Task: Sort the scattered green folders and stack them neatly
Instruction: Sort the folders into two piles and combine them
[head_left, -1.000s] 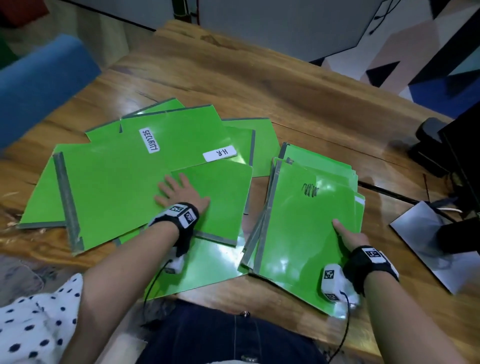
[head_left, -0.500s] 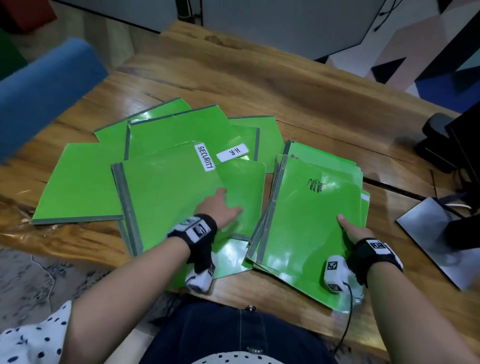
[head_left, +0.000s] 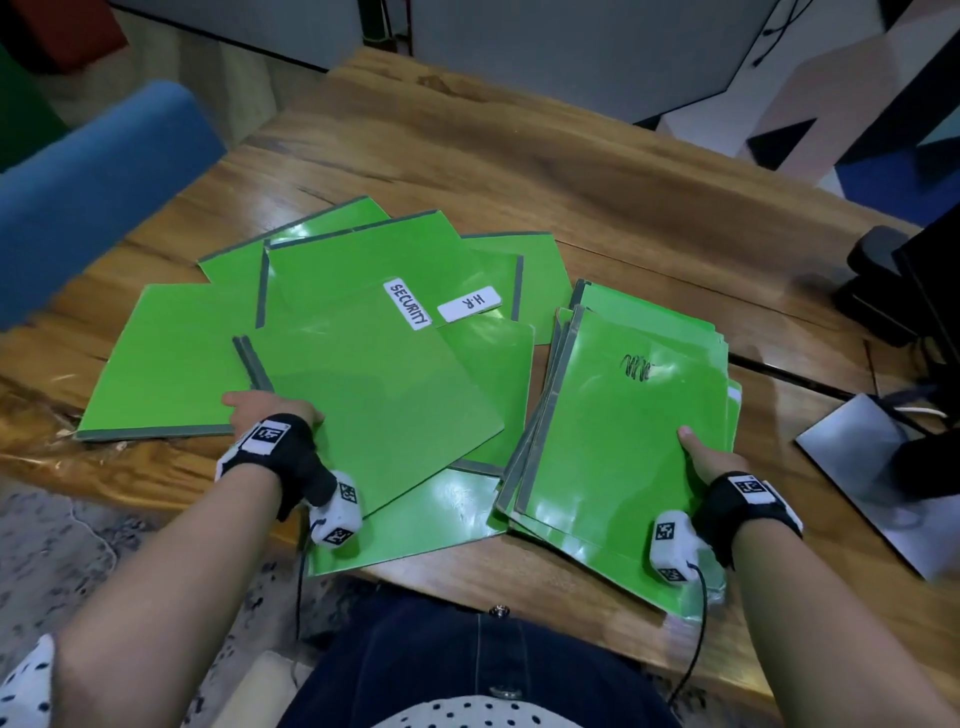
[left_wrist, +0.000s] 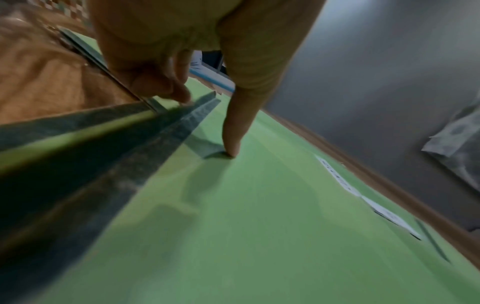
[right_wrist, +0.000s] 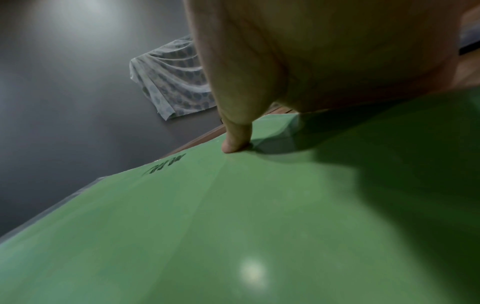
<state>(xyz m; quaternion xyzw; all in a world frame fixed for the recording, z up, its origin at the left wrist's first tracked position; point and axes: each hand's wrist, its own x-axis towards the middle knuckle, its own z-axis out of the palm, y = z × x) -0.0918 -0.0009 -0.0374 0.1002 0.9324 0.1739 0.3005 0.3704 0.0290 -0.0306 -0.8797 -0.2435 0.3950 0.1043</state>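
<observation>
Several green folders lie scattered on the wooden table (head_left: 519, 171). Topmost in the left pile is the folder labelled SECURITY (head_left: 374, 405), partly covering one labelled H.R (head_left: 469, 304). My left hand (head_left: 270, 410) pinches its grey spine edge: in the left wrist view the thumb (left_wrist: 231, 148) presses on the cover and the fingers (left_wrist: 161, 86) curl at the edge. At the right is a rough stack of folders (head_left: 623, 441) with a black scribble on top. My right hand (head_left: 698, 457) holds its right edge, thumb (right_wrist: 236, 142) on top, fingers hidden beneath.
A blue chair back (head_left: 93, 187) stands beyond the table's left corner. A grey base plate (head_left: 872, 467) and black equipment (head_left: 883, 270) with cables occupy the right side. One loose folder (head_left: 431, 519) overhangs the near table edge by my lap.
The SECURITY folder has slid right and turned toward the stack. My left hand went from lying flat on it to gripping its spine edge at the left. The right hand has stayed put.
</observation>
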